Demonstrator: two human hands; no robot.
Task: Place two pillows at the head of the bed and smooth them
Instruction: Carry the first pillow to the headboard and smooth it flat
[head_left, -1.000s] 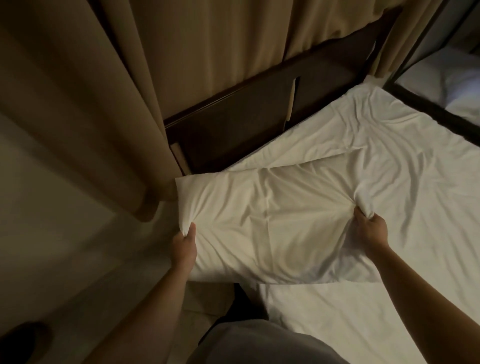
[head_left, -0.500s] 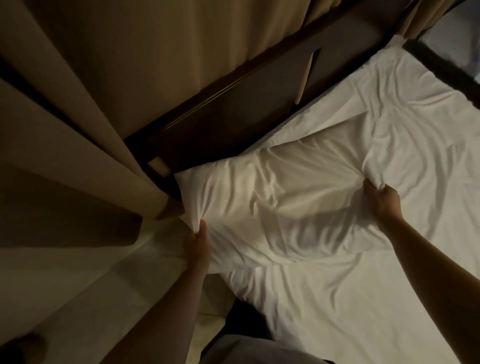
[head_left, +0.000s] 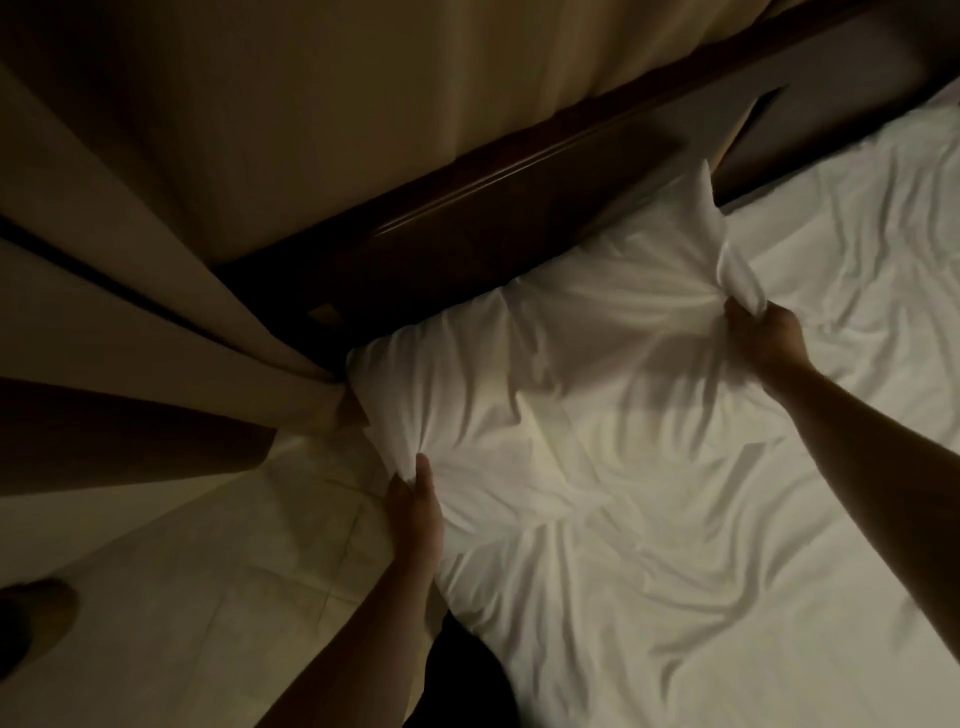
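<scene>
White cotton covers nearly everything at 3 o'clock: a crumpled sheet (head_left: 727, 545) spread over the bed, and on it the pillow (head_left: 545, 364), lying at the head of the bed with its far edge touching the dark wooden headboard (head_left: 467, 223). The left hand (head_left: 415, 512) has its grip clenched on the pillow's near corner at 7 o'clock; the right hand (head_left: 763, 338) has its grip pinched shut on a bunched fold of the opposite end at 2 o'clock. Beige curtains (head_left: 156, 260) hang from 9 to 12 o'clock, and one fold presses against the pillow's left corner beside the headboard's end. Pale floor tiles (head_left: 234, 597) lie at 8 o'clock, with a blurred dark shape (head_left: 31, 618) at the frame's edge.
</scene>
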